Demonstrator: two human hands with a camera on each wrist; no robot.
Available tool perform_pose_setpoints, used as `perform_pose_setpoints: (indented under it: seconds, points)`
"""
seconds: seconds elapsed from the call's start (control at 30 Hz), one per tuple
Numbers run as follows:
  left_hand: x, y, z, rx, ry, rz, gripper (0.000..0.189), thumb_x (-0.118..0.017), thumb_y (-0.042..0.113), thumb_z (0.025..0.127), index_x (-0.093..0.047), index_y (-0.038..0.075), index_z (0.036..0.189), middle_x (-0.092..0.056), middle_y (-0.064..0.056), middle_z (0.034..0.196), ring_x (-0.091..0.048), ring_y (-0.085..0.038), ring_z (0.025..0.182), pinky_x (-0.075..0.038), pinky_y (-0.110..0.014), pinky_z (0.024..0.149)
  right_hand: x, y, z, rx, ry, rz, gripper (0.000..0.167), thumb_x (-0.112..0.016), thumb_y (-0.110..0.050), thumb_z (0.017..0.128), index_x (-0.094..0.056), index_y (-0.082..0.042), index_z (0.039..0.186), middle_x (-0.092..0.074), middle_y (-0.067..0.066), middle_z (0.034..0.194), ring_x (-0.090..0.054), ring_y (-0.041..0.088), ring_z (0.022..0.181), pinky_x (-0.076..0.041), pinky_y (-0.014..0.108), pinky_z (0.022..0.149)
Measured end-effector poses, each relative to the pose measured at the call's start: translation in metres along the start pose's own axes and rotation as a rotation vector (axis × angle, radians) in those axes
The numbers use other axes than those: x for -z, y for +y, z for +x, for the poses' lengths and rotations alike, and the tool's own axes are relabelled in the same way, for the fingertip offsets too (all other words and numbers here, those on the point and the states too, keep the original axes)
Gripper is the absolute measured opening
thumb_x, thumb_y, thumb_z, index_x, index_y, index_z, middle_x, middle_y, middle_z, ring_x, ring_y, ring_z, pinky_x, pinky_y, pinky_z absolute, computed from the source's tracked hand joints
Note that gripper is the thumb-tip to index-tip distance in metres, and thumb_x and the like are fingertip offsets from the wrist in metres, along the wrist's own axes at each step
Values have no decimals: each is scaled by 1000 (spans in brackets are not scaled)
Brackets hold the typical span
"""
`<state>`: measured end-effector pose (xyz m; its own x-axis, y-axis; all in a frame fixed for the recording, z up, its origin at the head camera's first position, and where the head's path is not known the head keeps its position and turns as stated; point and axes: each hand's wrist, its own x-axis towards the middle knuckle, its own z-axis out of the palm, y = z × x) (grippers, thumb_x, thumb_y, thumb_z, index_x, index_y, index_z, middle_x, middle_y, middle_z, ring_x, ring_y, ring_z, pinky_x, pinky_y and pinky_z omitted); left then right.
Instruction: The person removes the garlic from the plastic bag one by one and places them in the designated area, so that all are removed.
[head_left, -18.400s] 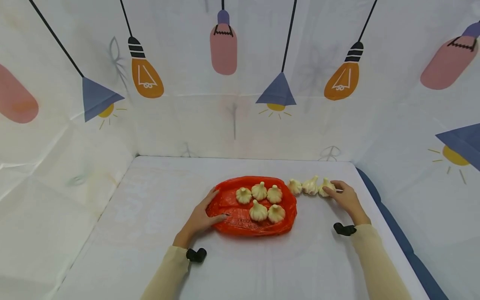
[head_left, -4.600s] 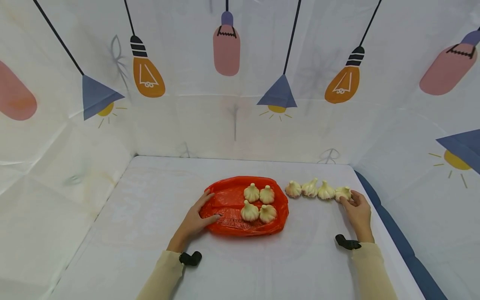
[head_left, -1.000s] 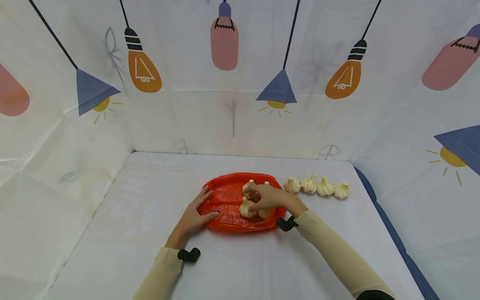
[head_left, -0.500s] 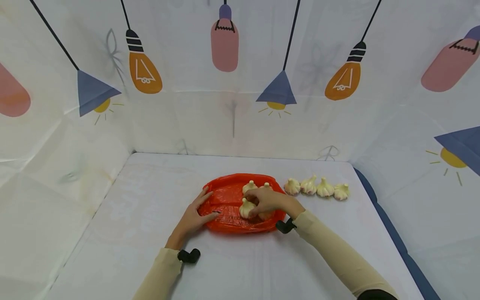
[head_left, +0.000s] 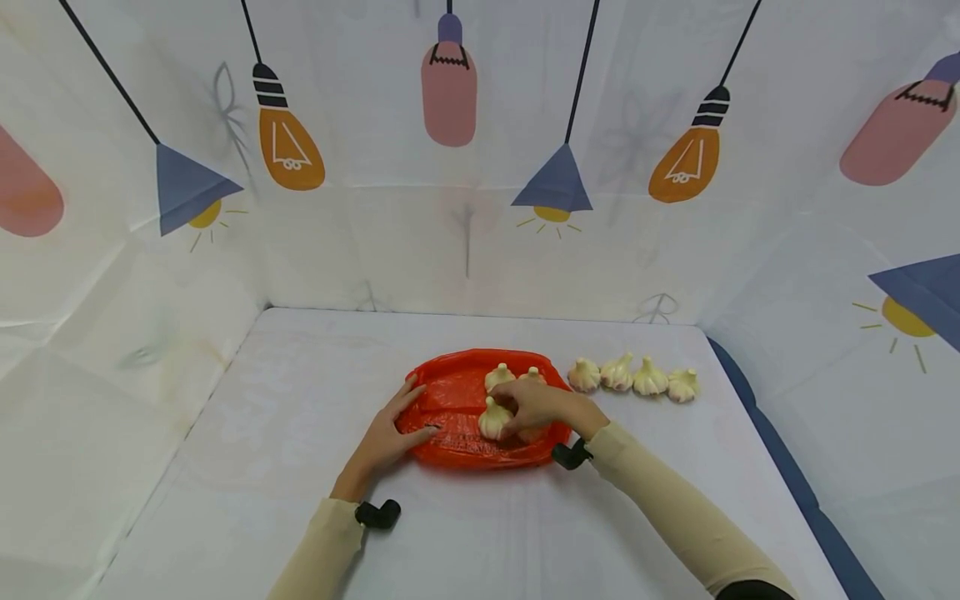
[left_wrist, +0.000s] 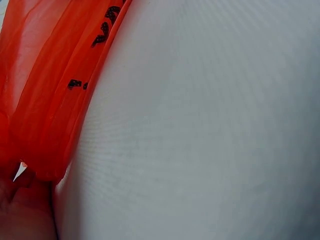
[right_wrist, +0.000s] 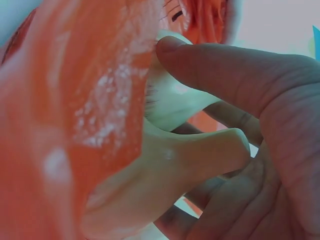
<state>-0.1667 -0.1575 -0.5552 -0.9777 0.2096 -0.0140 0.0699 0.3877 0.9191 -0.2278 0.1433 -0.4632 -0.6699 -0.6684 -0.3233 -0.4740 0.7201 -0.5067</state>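
A shallow tray wrapped in red plastic [head_left: 450, 387] lies mid-table with garlic bulbs in its right half. My left hand [head_left: 382, 437] holds its left rim, thumb over the inside and fingers along the outer edge. Reaching in from the right, my right hand [head_left: 538, 400] pinches the front-left garlic bulb [head_left: 493, 418] between thumb and fingers. In the right wrist view the thumb presses on that pale bulb [right_wrist: 172, 97], and another bulb [right_wrist: 165, 175] with a thick stem is nearer the camera. Two bulbs at the back, one a garlic bulb [head_left: 498, 377], show past the hand; the front-right one is mostly covered.
Right of the tray, several garlic bulbs [head_left: 649, 377] stand in a row on the white table [head_left: 300, 375], stems up. White sheets [head_left: 360, 233] printed with lamps rise at the back and sides. A dark blue edge [head_left: 780, 458] runs along the right.
The row gained a bulb since the oldest frame, and the tray shifted slightly left. After leaving the row's end, my right hand came back over the tray and its fingers closed around the front-left bulb.
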Motion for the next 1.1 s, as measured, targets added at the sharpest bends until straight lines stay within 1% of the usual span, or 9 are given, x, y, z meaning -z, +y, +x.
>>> perform_pose_setpoints:
  seconds: [0.13, 0.23, 0.4, 0.5, 0.73, 0.9, 1.0, 1.1]
  points:
    - [0, 1, 0, -5, -1, 1, 82, -80, 34, 89, -41, 20, 159, -19, 2, 173, -13, -33, 160, -20, -64, 124, -3, 1, 1, -22, -13, 13, 64, -84, -30, 87, -60, -11, 143, -67, 0, 133, -60, 11, 111, -55, 37, 102]
    - [0, 0, 0, -5, -2, 5, 82, -80, 34, 89, -40, 20, 159, -18, 2, 173, -13, -34, 160, -20, -65, 124, -4, 3, 2, -34, -15, 28, 64, -84, -30, 87, -59, -11, 144, -65, 1, 136, -59, 13, 114, -54, 39, 104]
    - [-1, -2, 1, -8, 6, 5, 82, -81, 35, 89, -41, 20, 159, -20, 2, 173, -14, -33, 160, -21, -64, 124, -7, 5, 3, -60, -8, 57, 64, -84, -32, 86, -60, -12, 142, -64, 3, 137, -57, 17, 120, -52, 43, 109]
    - [-1, -3, 1, -15, 9, 0, 82, -81, 34, 88, -41, 19, 159, -20, 3, 173, -14, -33, 160, -21, -64, 124, -7, 5, 4, -69, -8, 64, 62, -85, -33, 86, -62, -13, 140, -65, 2, 135, -56, 17, 120, -50, 45, 110]
    - [-1, -2, 1, -17, 8, -2, 83, -81, 34, 88, -41, 19, 159, -20, 4, 173, -13, -32, 161, -21, -64, 124, -7, 5, 2, -45, -4, 70, 57, -85, -30, 86, -65, -14, 137, -66, 1, 134, -57, 17, 120, -51, 45, 109]
    - [-1, 0, -1, -6, 15, -17, 83, -81, 32, 89, -40, 21, 159, -21, 7, 172, -14, -30, 161, -21, -62, 124, -5, 5, 0, 4, 7, 71, 51, -85, -28, 86, -68, -17, 133, -68, -2, 130, -58, 15, 115, -55, 41, 102]
    - [-1, 0, 0, -3, 23, -28, 83, -81, 31, 88, -40, 23, 160, -23, 8, 172, -16, -28, 161, -22, -61, 125, -2, 4, -2, 21, 20, 55, 52, -84, -27, 86, -67, -18, 135, -68, -2, 131, -59, 14, 114, -54, 39, 99]
    - [-1, -1, 0, -15, 29, -32, 83, -81, 31, 89, -40, 22, 160, -23, 6, 172, -17, -29, 160, -23, -62, 124, 0, 4, -5, 21, 33, 77, 53, -83, -26, 87, -66, -17, 137, -67, -1, 134, -58, 15, 118, -53, 39, 100]
